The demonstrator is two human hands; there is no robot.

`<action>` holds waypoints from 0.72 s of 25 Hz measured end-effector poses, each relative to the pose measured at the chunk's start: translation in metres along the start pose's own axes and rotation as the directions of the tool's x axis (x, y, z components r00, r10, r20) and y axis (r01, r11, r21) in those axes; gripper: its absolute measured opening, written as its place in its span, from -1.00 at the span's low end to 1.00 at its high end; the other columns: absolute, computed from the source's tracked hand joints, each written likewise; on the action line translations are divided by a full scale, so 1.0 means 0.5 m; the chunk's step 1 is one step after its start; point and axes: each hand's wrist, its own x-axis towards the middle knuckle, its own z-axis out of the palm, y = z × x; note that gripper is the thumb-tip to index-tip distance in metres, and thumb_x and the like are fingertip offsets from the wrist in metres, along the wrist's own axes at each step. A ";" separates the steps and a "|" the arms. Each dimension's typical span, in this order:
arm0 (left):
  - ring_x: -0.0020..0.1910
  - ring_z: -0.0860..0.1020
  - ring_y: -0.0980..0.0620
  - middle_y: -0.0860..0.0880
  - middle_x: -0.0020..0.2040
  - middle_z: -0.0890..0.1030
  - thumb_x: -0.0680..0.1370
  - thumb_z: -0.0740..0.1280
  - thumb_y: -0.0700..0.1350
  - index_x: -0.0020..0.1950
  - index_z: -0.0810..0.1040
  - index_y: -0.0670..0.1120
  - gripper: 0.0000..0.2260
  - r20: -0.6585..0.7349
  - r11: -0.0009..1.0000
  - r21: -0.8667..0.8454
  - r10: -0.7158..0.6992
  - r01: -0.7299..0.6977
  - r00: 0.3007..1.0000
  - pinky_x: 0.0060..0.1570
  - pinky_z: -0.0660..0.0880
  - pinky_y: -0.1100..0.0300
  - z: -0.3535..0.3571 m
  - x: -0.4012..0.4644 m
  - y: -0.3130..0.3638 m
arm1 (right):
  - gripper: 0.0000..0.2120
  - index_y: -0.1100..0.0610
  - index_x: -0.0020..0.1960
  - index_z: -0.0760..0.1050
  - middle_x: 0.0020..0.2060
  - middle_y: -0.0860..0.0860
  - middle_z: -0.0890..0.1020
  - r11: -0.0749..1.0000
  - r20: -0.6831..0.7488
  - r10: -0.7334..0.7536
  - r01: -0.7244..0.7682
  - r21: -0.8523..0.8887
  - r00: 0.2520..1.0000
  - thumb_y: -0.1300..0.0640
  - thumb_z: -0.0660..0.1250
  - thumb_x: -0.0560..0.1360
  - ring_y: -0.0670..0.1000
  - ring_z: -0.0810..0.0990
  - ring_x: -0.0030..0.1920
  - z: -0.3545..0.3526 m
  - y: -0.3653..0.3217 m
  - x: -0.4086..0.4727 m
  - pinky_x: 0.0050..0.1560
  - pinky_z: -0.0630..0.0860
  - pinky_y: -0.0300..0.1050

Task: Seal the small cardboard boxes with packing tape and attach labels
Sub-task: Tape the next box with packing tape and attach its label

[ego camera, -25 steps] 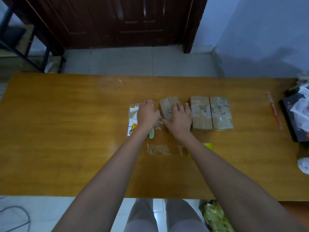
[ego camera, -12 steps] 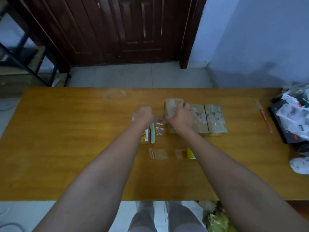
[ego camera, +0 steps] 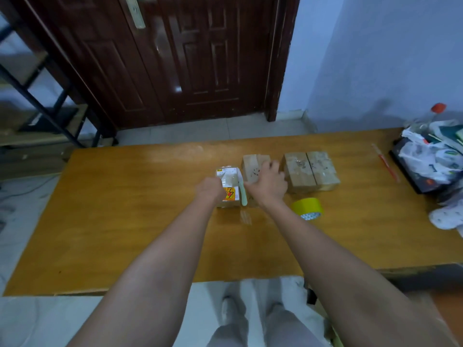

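Right hand laid over the near end of a small brown cardboard box, fingers bent over its top and right edge, gripping it. Left hand just left of that box, curled into a fist against a flat clear plastic packet of printed labels; impossible to tell whether anything is pinched inside the fist. Pale green slim cutter lying between the packet and the box.

Right of the held box, with a narrow gap between: two more brown cardboard boxes touching side by side, taped over, dark markings on top. Nearer than the pair and right of the held box: a yellow roll of packing tape on the orange-brown wooden table.

Probably light and fairly stiff, this cardboard; liable to slide on the smooth wood, so best steadied from above or clamped across the two long sides. Tape film over it likely slick under fingers. Labels thin and floppy, best lifted by a corner.

Box contents hidden, flaps down. Far right of the box row: a dark tray heaped with crumpled white bags.
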 end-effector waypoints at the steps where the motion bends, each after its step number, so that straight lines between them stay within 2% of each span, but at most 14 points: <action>1: 0.14 0.55 -0.10 -0.11 0.19 0.58 0.55 0.23 -0.15 0.20 0.53 -0.12 -0.75 -0.001 1.000 0.000 -0.008 0.008 1.000 -0.07 0.42 0.16 0.017 -0.015 -0.009 | -0.29 0.13 0.32 0.31 0.30 0.08 0.34 1.000 -0.001 -0.004 0.004 0.004 1.000 -0.21 0.43 0.32 0.19 0.47 0.12 0.007 0.002 -0.026 -0.06 0.48 0.02; 3: 0.16 0.56 -0.10 -0.09 0.20 0.58 0.56 0.23 -0.11 0.20 0.55 -0.09 -0.75 0.004 1.000 -0.008 -0.020 0.020 1.000 -0.06 0.42 0.17 0.055 -0.047 -0.022 | -0.31 0.13 0.30 0.32 0.27 0.07 0.35 1.000 0.005 -0.019 0.019 0.010 1.000 -0.21 0.42 0.32 0.18 0.48 0.09 0.021 0.012 -0.077 -0.06 0.48 0.01; 9: 0.19 0.55 -0.10 -0.11 0.22 0.56 0.54 0.20 -0.17 0.22 0.52 -0.11 -0.72 0.074 0.993 -0.028 -0.116 0.119 0.990 -0.05 0.42 0.15 0.163 -0.123 -0.027 | -0.32 0.10 0.27 0.33 0.20 0.05 0.38 1.000 0.066 -0.004 0.004 0.008 0.998 -0.22 0.45 0.31 0.15 0.48 0.07 0.078 0.063 -0.196 -0.12 0.46 -0.05; 18: 0.18 0.56 -0.11 -0.13 0.21 0.57 0.56 0.27 -0.09 0.21 0.54 -0.13 -0.74 0.156 0.993 -0.014 -0.114 0.118 0.981 0.04 0.51 0.09 0.267 -0.150 -0.037 | -0.27 0.08 0.30 0.31 0.21 0.04 0.38 0.999 0.176 0.017 -0.011 -0.037 0.984 -0.31 0.43 0.32 0.11 0.46 0.10 0.179 0.065 -0.261 -0.16 0.47 -0.06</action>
